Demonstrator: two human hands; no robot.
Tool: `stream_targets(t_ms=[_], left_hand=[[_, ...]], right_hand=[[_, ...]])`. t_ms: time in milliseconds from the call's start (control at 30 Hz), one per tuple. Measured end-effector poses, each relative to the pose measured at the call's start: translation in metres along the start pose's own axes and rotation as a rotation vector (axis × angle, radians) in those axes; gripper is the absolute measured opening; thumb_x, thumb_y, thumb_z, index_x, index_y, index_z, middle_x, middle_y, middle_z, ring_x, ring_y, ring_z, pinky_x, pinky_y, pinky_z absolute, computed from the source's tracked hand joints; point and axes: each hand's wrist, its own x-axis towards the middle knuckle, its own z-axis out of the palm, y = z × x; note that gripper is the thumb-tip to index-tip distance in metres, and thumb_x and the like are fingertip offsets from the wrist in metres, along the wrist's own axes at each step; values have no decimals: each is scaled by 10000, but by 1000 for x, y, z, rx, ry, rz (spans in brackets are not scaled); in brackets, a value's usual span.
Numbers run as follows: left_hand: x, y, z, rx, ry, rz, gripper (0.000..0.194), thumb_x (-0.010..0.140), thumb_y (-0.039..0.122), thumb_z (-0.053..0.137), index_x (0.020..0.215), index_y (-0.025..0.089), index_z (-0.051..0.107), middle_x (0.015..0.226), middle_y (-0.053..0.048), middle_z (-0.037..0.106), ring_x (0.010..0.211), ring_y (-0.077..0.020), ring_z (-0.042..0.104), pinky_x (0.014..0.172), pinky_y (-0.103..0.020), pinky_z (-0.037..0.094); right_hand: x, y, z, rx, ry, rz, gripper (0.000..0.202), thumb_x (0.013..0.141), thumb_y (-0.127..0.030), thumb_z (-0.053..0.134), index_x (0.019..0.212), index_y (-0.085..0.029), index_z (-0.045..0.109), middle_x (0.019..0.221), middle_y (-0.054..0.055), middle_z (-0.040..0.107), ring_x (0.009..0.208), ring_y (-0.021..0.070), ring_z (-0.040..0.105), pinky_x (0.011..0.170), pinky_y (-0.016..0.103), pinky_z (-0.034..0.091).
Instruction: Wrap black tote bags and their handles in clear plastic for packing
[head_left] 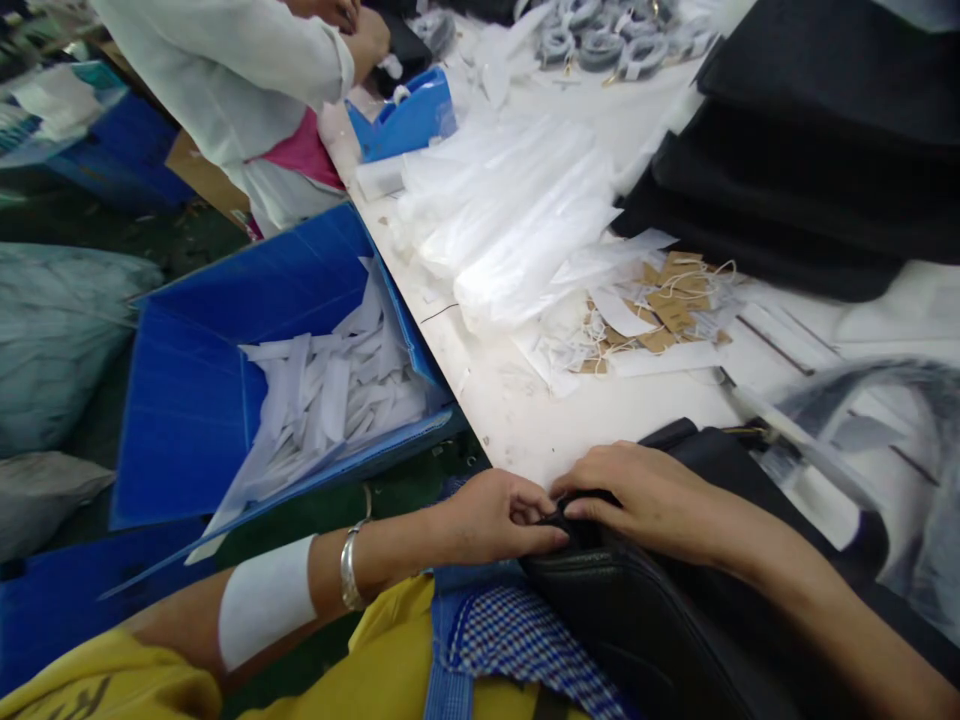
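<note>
A black bag lies at the table's front edge, close against my body. My left hand pinches the bag's near corner between thumb and fingers. Right beside it, my right hand is closed on the same corner, its thumb and fingers curled over the black edge. The two hands almost touch. What exactly lies between the fingertips, a zip end or the bag's edge, is too dark to tell. A white band wraps my left forearm, and a silver bracelet sits at the wrist.
Left of the table stands a blue box with white strips in it. White translucent sleeves and brown tags with strings lie on the table. Black bags are stacked far right; plastic-wrapped straps lie nearer. A co-worker stands beyond.
</note>
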Motion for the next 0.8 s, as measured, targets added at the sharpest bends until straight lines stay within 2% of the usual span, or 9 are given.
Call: stream_targets(t_ms=[100, 300, 367, 433, 467, 533, 633, 733, 800], left_hand=[[1, -1, -2, 148, 85, -13, 288, 798, 411, 690, 852, 131, 644, 617, 49, 529, 539, -76, 444, 502, -190, 316], [-3, -1, -8, 709, 254, 27, 198, 879, 368, 621, 861, 178, 673, 644, 21, 632, 601, -126, 566, 570, -220, 395], [-10, 5, -7, 812, 341, 116, 207, 919, 363, 571, 923, 193, 689, 770, -20, 697, 726, -173, 635, 686, -271, 468], [-16, 14, -6, 763, 420, 282, 248, 964, 358, 502, 1050, 209, 681, 980, -59, 725, 926, -207, 661, 853, -322, 494], [-19, 18, -5, 686, 400, 374, 293, 984, 379, 463, 1131, 218, 659, 1092, -73, 711, 1027, -215, 648, 931, -338, 481], [-19, 22, -4, 511, 236, 491, 445, 980, 522, 423, 1265, 230, 598, 1244, -97, 657, 1161, -239, 605, 1025, -361, 451], [-8, 16, -4, 417, 22, 500, 724, 793, 748, 551, 1284, 216, 574, 1232, -121, 652, 1149, -295, 613, 1010, -382, 479], [7, 2, -6, 502, 112, 502, 662, 702, 732, 667, 1104, 206, 630, 1017, -81, 707, 949, -279, 676, 854, -343, 550], [14, -4, -9, 559, 212, 491, 601, 673, 717, 683, 983, 204, 647, 900, -51, 712, 838, -262, 681, 744, -313, 565]], right_hand=[[-1, -1, 3, -59, 7, 14, 195, 923, -419, 624, 925, -242, 705, 903, 6, 711, 886, 217, 635, 782, 330, 406], [6, 0, 24, -219, 171, 30, 342, 978, -461, 515, 824, -189, 654, 843, 36, 676, 847, 214, 601, 729, 341, 354], [9, 4, 31, -232, 220, -1, 370, 1007, -439, 461, 807, -194, 651, 817, 31, 672, 814, 196, 594, 704, 334, 339], [10, 11, 37, -243, 289, -54, 380, 1023, -413, 427, 800, -199, 648, 787, 22, 666, 784, 180, 584, 684, 329, 327], [11, 14, 39, -254, 330, -75, 375, 1023, -405, 427, 798, -199, 645, 776, 20, 664, 773, 176, 579, 677, 329, 325], [11, 19, 45, -292, 406, -104, 330, 1006, -377, 461, 792, -198, 638, 770, 17, 665, 772, 176, 573, 677, 331, 328], [14, 22, 53, -354, 455, -145, 243, 966, -341, 527, 792, -206, 632, 804, 17, 683, 787, 180, 576, 687, 333, 354], [19, 23, 50, -380, 457, -182, 264, 992, -363, 489, 843, -216, 649, 884, 36, 707, 818, 182, 595, 734, 314, 405], [13, 24, 38, -350, 507, -165, 196, 1000, -252, 470, 982, -206, 660, 1072, 56, 707, 957, 166, 603, 827, 265, 427]])
